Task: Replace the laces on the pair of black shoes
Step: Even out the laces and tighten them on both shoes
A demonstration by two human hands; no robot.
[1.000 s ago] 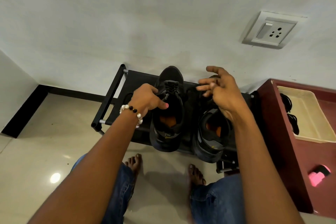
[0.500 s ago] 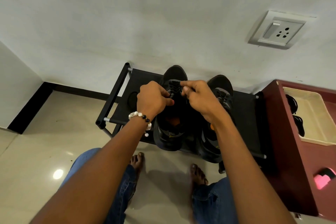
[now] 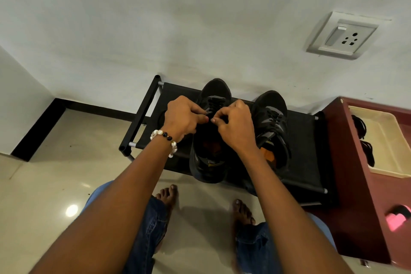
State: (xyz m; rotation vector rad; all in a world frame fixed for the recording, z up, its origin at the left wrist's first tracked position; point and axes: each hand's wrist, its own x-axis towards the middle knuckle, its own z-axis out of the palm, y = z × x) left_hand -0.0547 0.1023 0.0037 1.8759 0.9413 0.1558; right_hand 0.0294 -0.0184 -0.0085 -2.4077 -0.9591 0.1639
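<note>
Two black shoes (image 3: 244, 131) side by side on a black rack (image 3: 307, 158), centre of frame. Left hand (image 3: 183, 117) and right hand (image 3: 235, 127) both pinched on the laces (image 3: 214, 104) of the left-of-frame shoe, fingertips nearly touching.

Left shoe (image 3: 214, 95) laces hidden by hands; tray (image 3: 388, 171) cut off.

Dim, soft light; a glare spot on the floor (image 3: 71, 210); wide-angle edge distortion.
</note>
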